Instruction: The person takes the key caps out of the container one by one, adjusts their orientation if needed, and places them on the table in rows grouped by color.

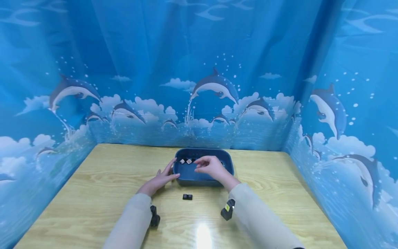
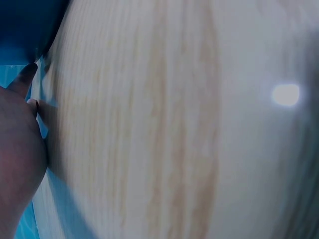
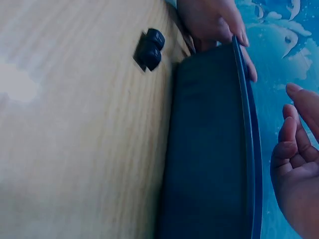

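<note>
From my remote station I record one printed dolphin curtain [image 1: 149, 52] on three sides, its upper part cut off by the head view. One wooden table [image 1: 102, 193] stands below it, near edge out of frame, with one bright glare spot on the surface.

Two pale sleeves [image 1: 129, 221] enter from the bottom, both cropped. One dark blue bin [image 1: 199, 183] sits toward the table's far edge; the right hand hides part of its interior from me, and the left wrist view catches only a corner of it.

Two hands are counted. The left hand [image 1: 160, 180] is spread wide at the bin's left end, fingers and thumb touching the rim. The right hand [image 1: 212, 166] is over the bin, fingers partly bent, a narrow gap between thumb and forefinger; I cannot tell whether its palm covers anything.

Two black wrist devices [image 1: 154, 217] are noted, one per wrist.

Smallest items: two black blocks [image 1: 185, 196] side by side on the table, in front of the bin, blurred in the right wrist view. Inside the bin, near its far left, I count two pale-faced pieces [image 1: 189, 161]; dark bits beside them are too small for me to count.
</note>
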The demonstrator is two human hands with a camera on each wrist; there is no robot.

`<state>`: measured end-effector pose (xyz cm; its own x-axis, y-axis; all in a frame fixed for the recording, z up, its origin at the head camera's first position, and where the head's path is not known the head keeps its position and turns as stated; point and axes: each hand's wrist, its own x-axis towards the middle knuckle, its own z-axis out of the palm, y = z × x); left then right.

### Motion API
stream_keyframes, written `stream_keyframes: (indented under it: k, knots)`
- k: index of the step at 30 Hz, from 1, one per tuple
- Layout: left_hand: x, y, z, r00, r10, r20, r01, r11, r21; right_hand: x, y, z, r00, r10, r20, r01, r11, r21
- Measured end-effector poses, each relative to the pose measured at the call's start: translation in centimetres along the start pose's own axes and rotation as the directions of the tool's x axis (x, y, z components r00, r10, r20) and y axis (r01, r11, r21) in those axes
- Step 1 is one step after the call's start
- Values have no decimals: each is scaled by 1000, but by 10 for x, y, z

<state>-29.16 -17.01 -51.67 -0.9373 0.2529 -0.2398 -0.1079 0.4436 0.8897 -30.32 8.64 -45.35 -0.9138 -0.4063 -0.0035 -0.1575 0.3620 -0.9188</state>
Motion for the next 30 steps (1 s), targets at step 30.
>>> stream_keyframes:
  k: [30]
  knots:
    - [-1, 0, 2, 1000, 4, -21, -4, 1000, -4, 73, 16, -14, 978, 137, 159, -94, 964, -247]
